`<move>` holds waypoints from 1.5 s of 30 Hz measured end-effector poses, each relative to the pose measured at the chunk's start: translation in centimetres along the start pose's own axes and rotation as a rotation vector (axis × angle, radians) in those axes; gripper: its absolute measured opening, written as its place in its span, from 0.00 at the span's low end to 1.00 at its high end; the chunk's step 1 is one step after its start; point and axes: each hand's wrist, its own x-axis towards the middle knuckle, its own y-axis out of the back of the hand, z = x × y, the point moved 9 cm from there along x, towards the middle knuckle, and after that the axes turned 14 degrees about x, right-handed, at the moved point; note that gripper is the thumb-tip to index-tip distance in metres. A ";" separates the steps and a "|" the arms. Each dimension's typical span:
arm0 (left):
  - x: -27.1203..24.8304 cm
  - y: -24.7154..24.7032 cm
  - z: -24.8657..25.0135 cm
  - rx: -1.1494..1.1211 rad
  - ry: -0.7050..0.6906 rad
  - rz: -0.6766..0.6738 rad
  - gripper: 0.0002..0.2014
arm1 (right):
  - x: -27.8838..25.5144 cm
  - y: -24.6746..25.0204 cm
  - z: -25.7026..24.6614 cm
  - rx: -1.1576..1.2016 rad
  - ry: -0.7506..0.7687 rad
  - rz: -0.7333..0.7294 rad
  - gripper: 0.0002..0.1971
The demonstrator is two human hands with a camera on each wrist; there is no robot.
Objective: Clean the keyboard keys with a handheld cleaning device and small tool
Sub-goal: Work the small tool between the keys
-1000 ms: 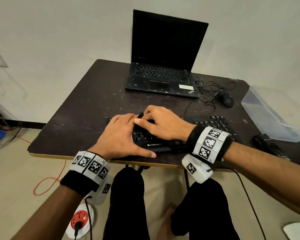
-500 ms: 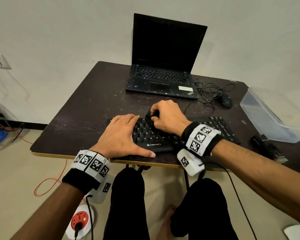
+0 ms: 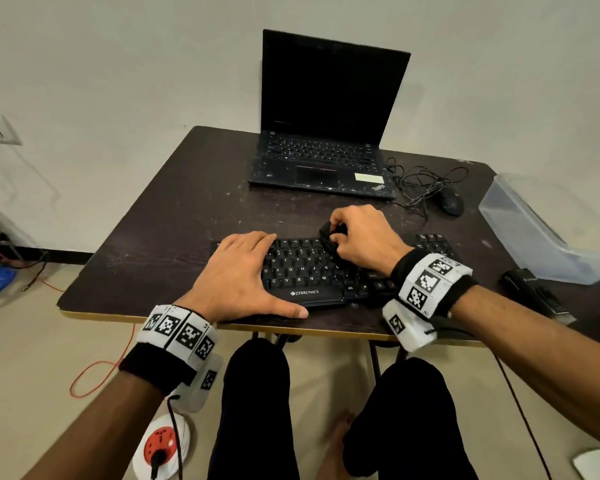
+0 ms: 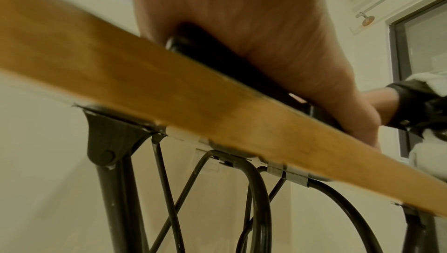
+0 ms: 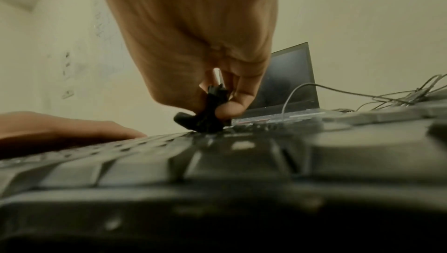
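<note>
My left hand (image 3: 238,271) lies flat, fingers straight, on the left end of the one black Zebronics keyboard (image 3: 305,271) at the near edge of the dark table (image 3: 174,216). My right hand (image 3: 364,237) has its fingers curled, pinching a small black tool (image 5: 208,111) whose tip touches the upper key rows. Beyond sit one open laptop (image 3: 326,157), one wired mouse (image 3: 451,201) and, to the right, one clear plastic bin (image 3: 534,233).

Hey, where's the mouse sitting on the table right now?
In the head view, the mouse sits at the table's far right, just right of the open laptop, beside a tangle of cables.
</note>
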 end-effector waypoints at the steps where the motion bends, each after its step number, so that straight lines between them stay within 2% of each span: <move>1: 0.0 0.0 0.0 -0.004 -0.002 0.003 0.74 | -0.4 -0.3 -0.4 -0.003 0.023 -0.013 0.06; 3: -0.1 0.2 0.0 -0.016 -0.002 0.009 0.74 | -1.0 -1.0 -0.9 0.012 0.076 -0.051 0.04; 7: -0.1 0.4 0.2 -0.010 -0.005 -0.002 0.74 | -0.6 1.0 1.6 0.026 -0.057 0.021 0.05; 12: 0.0 0.4 0.2 -0.008 -0.001 -0.010 0.74 | -2.3 -0.4 0.3 0.047 0.038 -0.074 0.03; 16: 0.0 0.3 0.2 -0.003 0.006 -0.028 0.74 | -2.2 1.2 1.4 0.070 -0.034 0.014 0.03; 19: 0.0 0.5 0.1 -0.005 0.007 -0.021 0.73 | -3.2 -0.5 -0.4 0.069 0.054 -0.078 0.03; 23: -0.1 0.5 0.3 -0.005 0.005 -0.036 0.73 | -2.9 1.6 1.6 0.099 -0.061 0.028 0.04; 27: -0.1 0.6 0.3 -0.019 0.005 -0.010 0.71 | -4.8 -0.9 -0.8 0.138 0.061 -0.107 0.04; 31: 0.0 0.5 0.1 -0.009 0.021 -0.015 0.72 | -4.3 1.3 1.1 0.127 -0.026 0.009 0.08; 35: 0.0 0.4 0.1 0.001 0.021 -0.026 0.72 | -6.7 -0.6 -0.7 0.147 0.066 -0.135 0.08; 39: 0.1 0.4 0.0 0.002 0.024 -0.037 0.73 | -6.7 1.5 1.5 0.151 -0.006 0.024 0.10; 43: 0.1 0.1 0.0 0.020 0.028 -0.038 0.74 | -8.9 -0.5 0.1 0.173 0.062 -0.041 0.05; 45: 0.0 0.2 0.0 0.026 0.024 -0.042 0.74 | -8.8 0.7 1.6 0.150 0.023 0.024 0.03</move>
